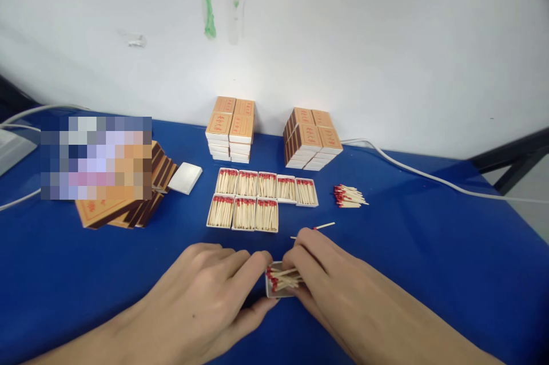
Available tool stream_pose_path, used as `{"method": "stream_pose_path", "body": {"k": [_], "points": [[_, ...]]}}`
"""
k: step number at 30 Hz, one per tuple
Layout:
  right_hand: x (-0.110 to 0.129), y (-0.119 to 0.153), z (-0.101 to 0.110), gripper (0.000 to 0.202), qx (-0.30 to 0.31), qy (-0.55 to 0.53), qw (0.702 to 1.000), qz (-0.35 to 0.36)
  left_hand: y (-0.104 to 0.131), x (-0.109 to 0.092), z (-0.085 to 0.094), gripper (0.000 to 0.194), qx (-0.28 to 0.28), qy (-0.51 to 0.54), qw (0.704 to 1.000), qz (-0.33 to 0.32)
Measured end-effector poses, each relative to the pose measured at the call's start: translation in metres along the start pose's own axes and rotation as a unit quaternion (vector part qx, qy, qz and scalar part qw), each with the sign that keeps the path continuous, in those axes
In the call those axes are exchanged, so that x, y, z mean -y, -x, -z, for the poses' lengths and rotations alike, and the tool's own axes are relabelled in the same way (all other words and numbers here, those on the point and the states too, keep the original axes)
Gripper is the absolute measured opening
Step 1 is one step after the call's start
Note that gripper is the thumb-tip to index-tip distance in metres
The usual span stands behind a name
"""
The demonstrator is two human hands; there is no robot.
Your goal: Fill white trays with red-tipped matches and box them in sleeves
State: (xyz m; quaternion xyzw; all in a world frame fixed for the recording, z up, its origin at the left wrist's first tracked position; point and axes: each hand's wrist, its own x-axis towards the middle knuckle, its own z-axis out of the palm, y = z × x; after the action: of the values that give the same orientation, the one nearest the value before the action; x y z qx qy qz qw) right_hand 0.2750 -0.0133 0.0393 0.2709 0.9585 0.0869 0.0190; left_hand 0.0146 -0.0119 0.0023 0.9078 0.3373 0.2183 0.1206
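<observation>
A small white matchbox tray (273, 292) with loose red-headed matches (286, 279) lies between my hands near the front. My left hand (223, 282) grips the tray's left end with thumb and fingertips. Bent over its right end, my right hand (319, 273) has its fingers on the matches, their ends hidden under it. Beyond them, several trays filled with matches (244, 213) stand in two rows. A single match (323, 226) lies just past my right hand, and a small pile of matches (349, 196) is farther right.
Two block-shaped stacks of closed matchboxes, one at left (230, 130) and one at right (313, 139), stand by the white wall. More matchboxes (107, 210) are heaped at left, partly pixelated, beside a blank white tray (186, 178). A white cable (412, 170) crosses the back right.
</observation>
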Motion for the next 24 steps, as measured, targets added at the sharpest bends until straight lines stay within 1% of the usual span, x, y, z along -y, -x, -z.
{"method": "stream_pose_path", "body": {"k": [2, 4, 6, 7, 9, 11, 12, 13, 15, 16, 17, 18, 19, 21, 24], "points": [[0.000, -0.003, 0.002, 0.031, 0.010, -0.019, 1.000, 0.001, 0.000, 0.000, 0.000, 0.010, 0.000, 0.001, 1.000, 0.000], [-0.003, -0.002, 0.004, 0.030, 0.020, -0.075, 0.997, -0.019, -0.001, 0.000, 0.001, 0.011, 0.001, 0.002, 1.000, 0.001], [-0.008, 0.002, 0.007, 0.027, 0.024, -0.152, 0.987, -0.051, -0.001, 0.000, 0.002, 0.011, 0.002, 0.005, 1.000, 0.002], [-0.012, 0.004, 0.008, 0.023, 0.024, -0.201, 0.977, -0.071, -0.002, 0.001, 0.002, 0.009, 0.003, 0.006, 1.000, 0.003], [-0.018, 0.010, 0.011, 0.015, 0.022, -0.301, 0.946, -0.115, -0.002, 0.001, 0.004, 0.006, 0.007, 0.010, 1.000, 0.006], [-0.020, 0.013, 0.013, 0.021, 0.014, -0.388, 0.908, -0.157, -0.001, 0.002, 0.004, 0.009, 0.011, 0.013, 1.000, 0.010], [-0.019, 0.014, 0.013, 0.023, 0.007, -0.409, 0.897, -0.169, -0.001, 0.002, 0.005, 0.010, 0.013, 0.014, 1.000, 0.011], [-0.017, 0.013, 0.013, 0.024, -0.003, -0.417, 0.891, -0.179, -0.001, 0.003, 0.005, 0.011, 0.013, 0.015, 1.000, 0.013], [-0.008, 0.010, 0.010, 0.027, -0.035, -0.410, 0.891, -0.192, -0.002, 0.003, 0.005, 0.011, 0.010, 0.017, 1.000, 0.012], [-0.003, 0.008, 0.007, 0.034, -0.052, -0.394, 0.895, -0.202, -0.003, 0.003, 0.004, 0.010, 0.007, 0.017, 1.000, 0.010], [0.002, 0.005, 0.004, 0.040, -0.078, -0.376, 0.902, -0.196, -0.003, 0.004, 0.004, 0.011, 0.004, 0.017, 1.000, 0.007], [0.006, 0.004, 0.001, 0.041, -0.100, -0.354, 0.910, -0.193, -0.004, 0.004, 0.004, 0.012, 0.002, 0.017, 1.000, 0.004], [0.009, 0.002, -0.001, 0.041, -0.107, -0.339, 0.915, -0.193, -0.004, 0.004, 0.004, 0.014, 0.000, 0.017, 1.000, 0.002], [0.011, 0.003, -0.006, 0.037, -0.099, -0.338, 0.916, -0.192, -0.004, 0.004, 0.004, 0.015, 0.002, 0.019, 1.000, -0.001], [0.006, 0.008, -0.009, 0.027, -0.080, -0.376, 0.901, -0.202, -0.003, 0.003, 0.004, 0.013, 0.011, 0.024, 1.000, 0.001]]}}
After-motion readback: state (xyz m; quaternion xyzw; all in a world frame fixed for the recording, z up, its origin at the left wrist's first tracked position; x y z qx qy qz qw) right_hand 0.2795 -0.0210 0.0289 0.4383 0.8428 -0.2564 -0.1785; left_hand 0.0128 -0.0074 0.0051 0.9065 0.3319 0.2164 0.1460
